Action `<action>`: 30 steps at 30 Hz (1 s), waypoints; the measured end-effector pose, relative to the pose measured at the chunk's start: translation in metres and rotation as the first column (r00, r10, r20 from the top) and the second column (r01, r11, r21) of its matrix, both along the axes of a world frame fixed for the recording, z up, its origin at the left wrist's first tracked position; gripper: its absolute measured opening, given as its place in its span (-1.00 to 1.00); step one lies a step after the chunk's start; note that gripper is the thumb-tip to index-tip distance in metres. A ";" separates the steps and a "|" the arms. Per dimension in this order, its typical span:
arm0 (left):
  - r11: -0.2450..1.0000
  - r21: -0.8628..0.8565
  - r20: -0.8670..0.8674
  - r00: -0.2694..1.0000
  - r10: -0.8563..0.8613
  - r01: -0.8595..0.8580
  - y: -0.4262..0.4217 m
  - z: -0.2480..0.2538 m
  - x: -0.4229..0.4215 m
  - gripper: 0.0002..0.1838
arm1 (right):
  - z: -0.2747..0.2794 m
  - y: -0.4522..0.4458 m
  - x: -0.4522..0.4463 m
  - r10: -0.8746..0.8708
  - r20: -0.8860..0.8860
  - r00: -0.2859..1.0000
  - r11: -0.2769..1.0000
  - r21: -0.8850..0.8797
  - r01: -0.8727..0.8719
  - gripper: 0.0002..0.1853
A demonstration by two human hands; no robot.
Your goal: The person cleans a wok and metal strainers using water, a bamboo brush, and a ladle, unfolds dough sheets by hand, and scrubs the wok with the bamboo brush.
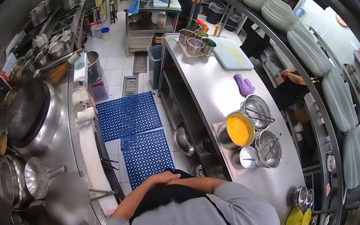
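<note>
My forearms cross low in front of the black apron. My left hand lies over my right wrist area, its fingers laid out fairly flat, with no object visible in it. My right hand is hidden beneath the crossing, so its fingers do not show. The steel worktable stands just beyond to the right. On its near part are a steel pot of orange-yellow liquid, a smaller steel pot and two steel bowls, one nearer and one farther, with utensils in them.
Ahead are a purple cloth, a white cutting board and several small pots. Blue mats cover part of the floor. A large wok stands left, stacked plates right. Other people stand at the back and right.
</note>
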State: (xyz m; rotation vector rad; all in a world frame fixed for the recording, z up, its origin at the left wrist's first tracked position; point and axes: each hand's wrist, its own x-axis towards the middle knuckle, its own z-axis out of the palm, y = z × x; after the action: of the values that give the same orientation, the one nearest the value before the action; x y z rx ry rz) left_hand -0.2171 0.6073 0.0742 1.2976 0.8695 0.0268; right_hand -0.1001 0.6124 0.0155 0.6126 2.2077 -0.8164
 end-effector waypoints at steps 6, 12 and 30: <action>0.987 -0.136 -0.016 0.996 0.086 -0.087 0.027 0.009 -0.024 -0.30 | 0.000 0.028 -0.022 -0.083 -0.053 0.995 0.996 -0.023 0.082 -0.61; 0.978 -0.166 -0.103 0.988 0.111 -0.127 0.105 0.006 -0.046 -0.22 | -0.007 0.100 -0.045 -0.106 -0.127 0.986 0.994 -0.041 0.101 -0.61; 0.942 -0.266 -0.120 0.962 -0.244 0.205 0.288 -0.018 -0.006 -0.31 | -0.026 0.253 -0.016 -0.258 -0.169 0.951 0.959 -0.162 0.232 -0.62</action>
State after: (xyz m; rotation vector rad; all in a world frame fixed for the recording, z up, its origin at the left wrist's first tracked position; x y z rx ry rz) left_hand -0.2233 0.8956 0.0564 1.1617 0.8186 -0.3582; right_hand -0.1163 0.8653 -0.0101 0.7793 2.2450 -1.1918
